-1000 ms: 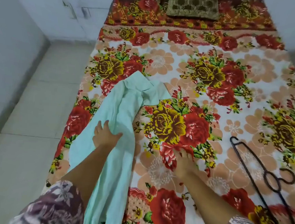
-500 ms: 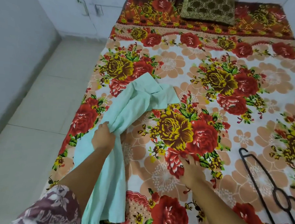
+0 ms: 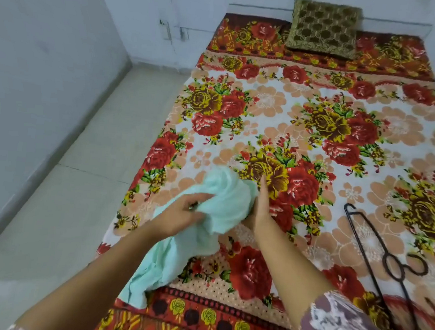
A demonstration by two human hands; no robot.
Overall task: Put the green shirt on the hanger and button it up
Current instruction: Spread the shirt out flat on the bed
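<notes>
Nothing to read here: no words, labels, brands or numbers show on the floral bedspread [image 3: 268, 103], green shirt [image 3: 221, 199], black hanger [image 3: 376, 245] or cushion [image 3: 323, 27].

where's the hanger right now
Head view: the black hanger lies flat on the floral bedspread at the right, near the bed's near edge, apart from the green shirt and the right hand to its left.

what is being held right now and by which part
The left hand grips the green shirt by its bunched-up part, fingers curled into the cloth. The right hand lies against the bunch's right side; a grip there cannot be told.
</notes>
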